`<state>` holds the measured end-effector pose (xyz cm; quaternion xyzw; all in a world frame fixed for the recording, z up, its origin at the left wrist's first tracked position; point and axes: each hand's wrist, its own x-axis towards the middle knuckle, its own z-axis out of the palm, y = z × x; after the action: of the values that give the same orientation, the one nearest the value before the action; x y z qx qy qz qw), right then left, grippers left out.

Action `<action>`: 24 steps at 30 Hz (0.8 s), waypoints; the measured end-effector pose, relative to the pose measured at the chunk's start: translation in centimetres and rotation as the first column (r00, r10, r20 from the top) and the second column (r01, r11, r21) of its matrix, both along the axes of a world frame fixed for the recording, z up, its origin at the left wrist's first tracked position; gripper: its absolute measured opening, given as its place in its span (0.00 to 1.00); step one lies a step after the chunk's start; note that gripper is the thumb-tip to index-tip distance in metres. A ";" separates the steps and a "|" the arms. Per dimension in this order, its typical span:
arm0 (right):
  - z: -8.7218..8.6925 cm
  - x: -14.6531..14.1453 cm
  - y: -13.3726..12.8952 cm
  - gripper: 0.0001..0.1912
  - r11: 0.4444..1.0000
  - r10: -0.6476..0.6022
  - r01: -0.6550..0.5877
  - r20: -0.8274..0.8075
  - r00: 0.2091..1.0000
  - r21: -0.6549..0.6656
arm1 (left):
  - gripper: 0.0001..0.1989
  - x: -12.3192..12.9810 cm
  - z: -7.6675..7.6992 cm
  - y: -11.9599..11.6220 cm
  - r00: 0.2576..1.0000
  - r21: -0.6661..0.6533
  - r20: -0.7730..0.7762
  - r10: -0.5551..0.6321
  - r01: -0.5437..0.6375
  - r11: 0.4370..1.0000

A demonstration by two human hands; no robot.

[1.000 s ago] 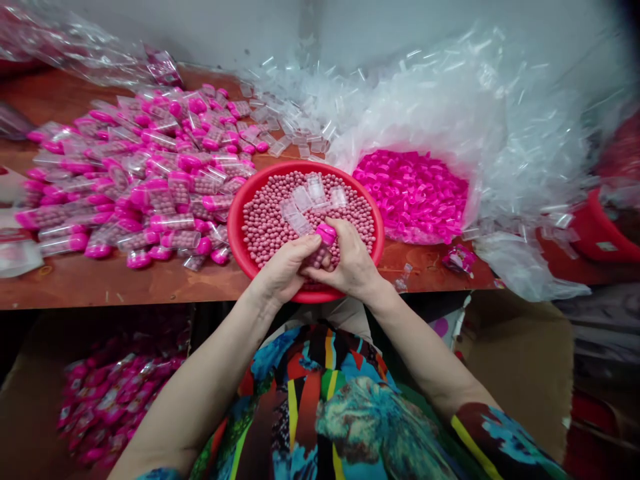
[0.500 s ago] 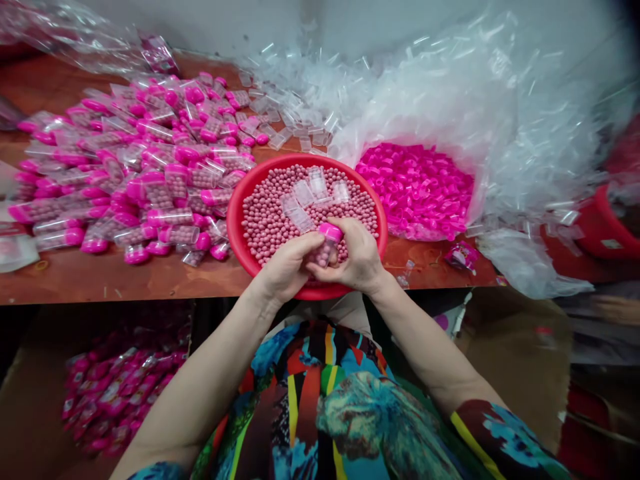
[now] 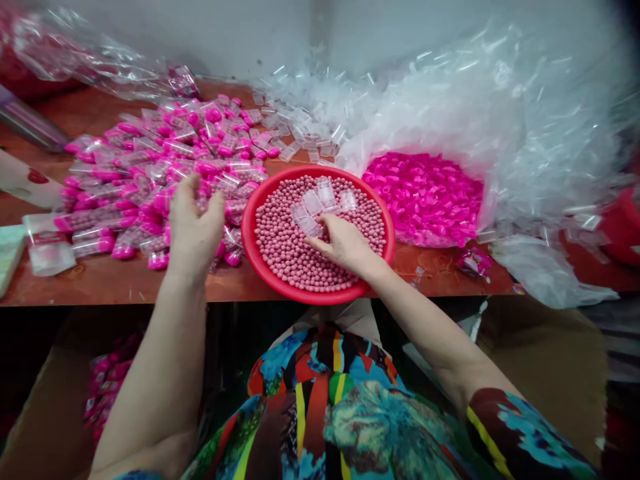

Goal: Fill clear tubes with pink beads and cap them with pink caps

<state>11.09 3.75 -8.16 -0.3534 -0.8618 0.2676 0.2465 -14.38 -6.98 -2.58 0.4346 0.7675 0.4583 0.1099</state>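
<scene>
My left hand (image 3: 195, 223) is over the front of a heap of filled clear tubes (image 3: 150, 187) with pink caps. Its fingers and thumb are spread, and no tube shows in its grasp. A red basin (image 3: 253, 250) of small pink balls (image 3: 285, 257) stands in front of me. Several clear plastic tubes (image 3: 326, 192) lie on the balls. My right hand (image 3: 345, 243) is low in the basin, thumb and fingers apart around the near end of a clear tube (image 3: 306, 221). Contact with that tube is hard to make out.
Loose pink caps (image 3: 425, 197) fill a bag right of the basin. Behind them a large plastic bag (image 3: 450, 120) and many clear tubes spread along the wall. A small pouch (image 3: 49, 243) lies at left. Below the brown table (image 3: 225, 290) is a box with pink packets (image 3: 107, 387).
My left hand has moved left from the basin to the heap and opened. The capped tube both hands held is out of them. My right hand stays in the basin, near the clear tubes.
</scene>
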 end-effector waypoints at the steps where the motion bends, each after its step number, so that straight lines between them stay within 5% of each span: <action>1: 0.1 -0.4 -0.1 0.10 1.000 0.001 0.000 0.040 0.999 -0.015 | 0.22 0.9 -0.5 0.2 0.999 0.019 0.008 -0.037 0.037 0.999; 3: 0.5 -0.3 -0.4 0.10 0.998 0.013 -0.011 0.037 0.999 -0.055 | 0.16 3.5 -1.5 0.5 0.975 0.025 0.020 -0.221 0.220 0.975; 6: 1.4 1.1 -0.8 0.14 0.987 0.040 -0.058 -0.119 0.992 -0.150 | 0.22 7.0 -2.5 1.0 0.823 -0.064 -0.245 -0.513 0.514 0.855; 9: 2.2 2.7 -1.4 0.16 0.958 0.027 -0.095 -0.245 0.969 -0.270 | 0.22 8.6 -2.8 1.7 0.650 -0.221 -0.441 -0.619 0.590 0.777; 11: 2.5 3.3 -1.8 0.18 0.940 0.027 -0.118 -0.274 0.961 -0.321 | 0.17 9.0 -2.6 2.1 0.612 -0.287 -0.450 -0.650 0.590 0.754; 15: 2.5 4.0 -1.8 0.17 0.903 -0.032 -0.107 -0.313 0.949 -0.415 | 0.14 8.6 -2.1 1.9 0.631 -0.292 -0.381 -0.675 0.611 0.736; 20: 2.9 4.9 0.7 0.15 0.841 -0.356 0.047 -0.486 0.798 -0.539 | 0.11 6.8 -2.1 0.5 0.729 -0.303 -0.218 -0.649 0.581 0.755; 24: 3.8 3.8 2.4 0.27 0.877 -0.251 -0.059 -0.559 0.790 -0.477 | 0.12 7.4 -1.8 0.4 0.763 -0.320 -0.108 -0.637 0.580 0.749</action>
<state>14.88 6.16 -4.31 -0.3427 -0.6259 0.5536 0.4293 -7.00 -6.54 -4.42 0.6890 0.6441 0.2403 0.2296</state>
